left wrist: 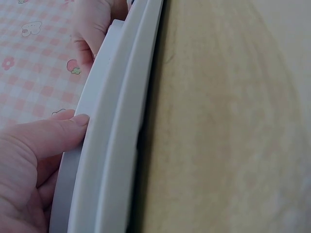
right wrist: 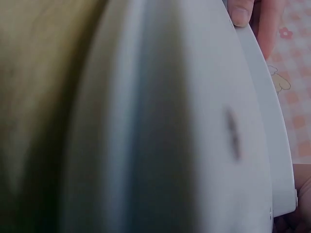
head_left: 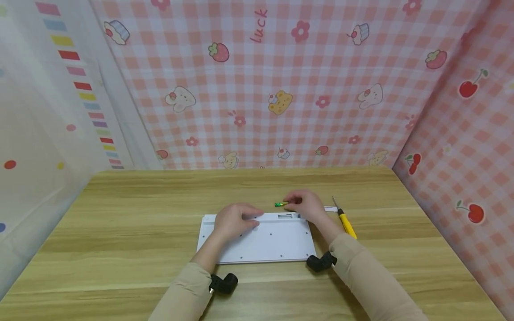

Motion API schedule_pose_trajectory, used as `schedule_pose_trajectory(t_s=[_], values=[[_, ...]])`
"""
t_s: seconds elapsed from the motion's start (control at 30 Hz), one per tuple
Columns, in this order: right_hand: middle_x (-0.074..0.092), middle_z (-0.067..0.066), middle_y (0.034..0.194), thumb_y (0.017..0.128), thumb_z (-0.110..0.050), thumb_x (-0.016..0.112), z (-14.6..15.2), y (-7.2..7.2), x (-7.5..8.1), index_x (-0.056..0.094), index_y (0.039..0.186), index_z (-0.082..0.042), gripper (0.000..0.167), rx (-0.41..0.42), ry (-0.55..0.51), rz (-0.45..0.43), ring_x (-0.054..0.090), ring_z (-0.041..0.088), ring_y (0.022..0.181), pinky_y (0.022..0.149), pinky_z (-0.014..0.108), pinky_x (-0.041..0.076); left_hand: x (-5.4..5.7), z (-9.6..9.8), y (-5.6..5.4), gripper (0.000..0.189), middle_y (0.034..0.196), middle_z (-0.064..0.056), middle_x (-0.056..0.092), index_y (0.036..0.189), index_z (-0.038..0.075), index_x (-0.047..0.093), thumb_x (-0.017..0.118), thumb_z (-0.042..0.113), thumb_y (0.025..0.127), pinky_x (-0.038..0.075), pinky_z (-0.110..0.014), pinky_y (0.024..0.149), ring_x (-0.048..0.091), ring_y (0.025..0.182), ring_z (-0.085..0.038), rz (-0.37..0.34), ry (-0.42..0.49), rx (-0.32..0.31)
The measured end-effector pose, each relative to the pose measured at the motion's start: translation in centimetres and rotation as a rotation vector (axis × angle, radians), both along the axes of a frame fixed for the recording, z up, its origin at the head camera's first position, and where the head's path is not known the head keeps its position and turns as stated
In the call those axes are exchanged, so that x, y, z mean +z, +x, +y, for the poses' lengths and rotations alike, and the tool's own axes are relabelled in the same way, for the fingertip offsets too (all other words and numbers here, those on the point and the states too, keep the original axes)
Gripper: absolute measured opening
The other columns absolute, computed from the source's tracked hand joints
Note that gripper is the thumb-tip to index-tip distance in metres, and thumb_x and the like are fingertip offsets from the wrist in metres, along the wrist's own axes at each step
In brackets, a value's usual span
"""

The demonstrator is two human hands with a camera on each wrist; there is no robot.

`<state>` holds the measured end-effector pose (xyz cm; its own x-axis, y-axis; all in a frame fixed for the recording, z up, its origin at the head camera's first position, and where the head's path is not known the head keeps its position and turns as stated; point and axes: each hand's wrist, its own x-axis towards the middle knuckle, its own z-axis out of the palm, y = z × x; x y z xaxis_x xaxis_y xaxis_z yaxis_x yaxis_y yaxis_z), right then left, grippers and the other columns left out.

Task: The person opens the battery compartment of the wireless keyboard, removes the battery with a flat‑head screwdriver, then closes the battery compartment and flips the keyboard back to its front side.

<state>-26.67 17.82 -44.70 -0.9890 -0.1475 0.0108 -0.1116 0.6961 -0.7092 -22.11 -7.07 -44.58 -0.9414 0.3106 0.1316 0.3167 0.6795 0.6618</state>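
Note:
A white keyboard (head_left: 269,243) lies face down on the table, small dark screw holes across its back. An uncovered battery slot (head_left: 285,216) shows in the raised strip along its far edge. My left hand (head_left: 234,220) holds that strip left of the slot; the left wrist view has a thumb (left wrist: 63,133) against the ridge and fingers behind it. Just beyond the far edge, my right hand (head_left: 307,205) pinches a small green battery (head_left: 279,204) by its right end. In the right wrist view the keyboard's blurred back (right wrist: 218,121) hides most of the right hand.
Right of the keyboard lies a screwdriver (head_left: 346,223) with a yellow and black handle, its shaft pointing away. A slim white strip (head_left: 331,208) lies beside its tip. Behind the wooden table (head_left: 120,249) hangs a pink checked cloth (head_left: 257,125); more printed cloth lines both sides.

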Motion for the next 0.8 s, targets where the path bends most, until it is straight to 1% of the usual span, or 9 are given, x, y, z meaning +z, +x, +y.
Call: schedule_pose_trajectory(t_s=[0.23,0.47,0.63,0.8], values=[[0.065,0.002,0.093,0.089,-0.016,0.076,0.4,0.3,-0.1,0.075,0.105,-0.011,0.017,0.003,-0.025,0.027,0.055,0.021,0.084,0.076,0.034,0.046,0.0,0.0,0.0,0.025,0.116,0.006,0.071,0.109,0.029,0.077,0.080,0.023,0.084,0.045,-0.046,0.098,0.063,0.113,-0.019,-0.001,-0.001,0.002],[0.067,0.002,0.096,0.089,-0.017,0.076,0.7,0.5,-0.1,0.075,0.108,-0.011,0.020,-0.001,-0.044,0.024,0.057,0.020,0.087,0.080,0.036,0.048,-0.1,0.0,0.0,0.025,0.114,0.006,0.071,0.108,0.029,0.078,0.080,0.023,0.084,0.045,-0.045,0.097,0.064,0.112,-0.018,-0.001,-0.003,0.006],[0.067,0.004,0.097,0.090,-0.017,0.075,1.4,1.1,0.4,0.073,0.112,-0.009,0.023,0.012,-0.091,0.046,0.058,0.021,0.088,0.079,0.035,0.048,-0.1,0.1,0.1,0.026,0.115,0.006,0.071,0.108,0.029,0.078,0.081,0.023,0.083,0.045,-0.046,0.098,0.063,0.113,-0.019,0.000,0.000,0.007],[0.069,0.008,0.101,0.091,-0.014,0.073,2.8,1.9,1.3,0.071,0.114,-0.004,0.025,0.044,-0.096,0.115,0.061,0.023,0.091,0.080,0.036,0.049,0.1,0.1,0.2,0.026,0.116,0.005,0.071,0.108,0.028,0.078,0.081,0.022,0.083,0.045,-0.046,0.098,0.063,0.113,-0.019,-0.002,0.005,0.009]])
